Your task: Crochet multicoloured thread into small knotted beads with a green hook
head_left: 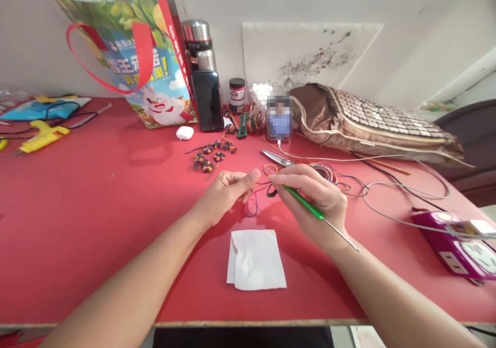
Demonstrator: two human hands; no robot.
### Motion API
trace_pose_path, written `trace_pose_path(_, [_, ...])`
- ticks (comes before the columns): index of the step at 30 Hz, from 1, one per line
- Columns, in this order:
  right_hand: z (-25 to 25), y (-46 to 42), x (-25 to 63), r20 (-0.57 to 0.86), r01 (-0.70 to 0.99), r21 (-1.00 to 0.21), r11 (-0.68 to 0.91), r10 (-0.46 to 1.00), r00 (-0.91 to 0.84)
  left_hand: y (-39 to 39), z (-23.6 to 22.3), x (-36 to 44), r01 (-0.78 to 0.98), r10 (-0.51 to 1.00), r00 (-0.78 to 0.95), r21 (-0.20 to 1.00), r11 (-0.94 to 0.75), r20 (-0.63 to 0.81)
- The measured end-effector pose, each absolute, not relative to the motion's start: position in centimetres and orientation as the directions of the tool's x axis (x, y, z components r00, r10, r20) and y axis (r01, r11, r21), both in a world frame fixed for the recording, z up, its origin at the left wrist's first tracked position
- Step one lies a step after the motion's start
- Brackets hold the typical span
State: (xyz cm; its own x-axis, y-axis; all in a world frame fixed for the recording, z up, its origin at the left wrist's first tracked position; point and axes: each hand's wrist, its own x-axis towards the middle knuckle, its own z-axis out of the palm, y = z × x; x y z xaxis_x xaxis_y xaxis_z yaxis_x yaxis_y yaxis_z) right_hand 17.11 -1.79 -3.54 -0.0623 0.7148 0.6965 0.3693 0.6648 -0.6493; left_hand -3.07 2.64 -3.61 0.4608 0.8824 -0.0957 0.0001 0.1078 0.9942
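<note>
My left hand is closed, thumb and forefinger pinched on multicoloured yarn, a thin loop of which hangs below the fingertips. My right hand is closed around a green-handled crochet hook, its metal shaft pointing back toward the wrist. The right fingertips also meet the yarn stretched between the hands. A small dark crocheted bit hangs by these fingertips. Scissors lie just behind the right hand, beside a loose skein of yarn, partly hidden. Several small multicoloured crocheted pieces lie behind the left hand.
A folded white tissue lies in front. Behind stand a shopping bag, black phone, jar and lit phone with a cable. A brown bag and purple power strip are right; a yellow glue gun is left.
</note>
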Motion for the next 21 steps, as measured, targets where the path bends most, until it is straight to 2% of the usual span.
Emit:
trace_pose_path(2, [-3.5, -1.7, 17.2, 0.704, 0.381, -0.647, 0.661, 0.709, -0.033, 2.7, -2.9, -3.6, 0.078, 0.827, 0.560, 0.997, 0.015, -0.056])
trace_pose_path(4, [-3.4, -1.7, 17.3, 0.716, 0.382, -0.641, 0.666, 0.698, -0.015, 2.5, -2.3, -3.8, 0.200, 0.792, 0.606, 0.978, -0.062, -0.074])
trace_pose_path(8, [-3.0, -1.9, 17.4, 0.755, 0.371, -0.594, 0.714, 0.654, -0.049, 1.9, -2.4, -3.3, 0.357, 0.785, 0.588, 0.933, -0.036, -0.195])
trace_pose_path(13, [-2.5, -2.2, 17.4, 0.778, 0.308, -0.570, 0.762, 0.621, -0.096, 2.0, -3.4, -2.8, 0.296, 0.914, 0.404, 0.951, -0.091, -0.038])
trace_pose_path(16, [-2.5, -2.2, 17.5, 0.780, 0.312, -0.568, 0.762, 0.619, -0.092, 2.4, -2.9, -3.0, 0.264, 0.954, 0.294, 0.964, -0.031, -0.050])
trace_pose_path(18, [-2.6, -2.1, 17.6, 0.779, 0.326, -0.572, 0.752, 0.623, -0.070, 2.5, -2.4, -3.4, 0.308, 0.945, 0.323, 0.950, -0.047, -0.058])
trace_pose_path(21, [-2.7, -2.0, 17.6, 0.787, 0.336, -0.579, 0.743, 0.616, -0.006, 2.6, -1.7, -4.0, 0.329, 0.860, 0.503, 0.939, -0.101, -0.084])
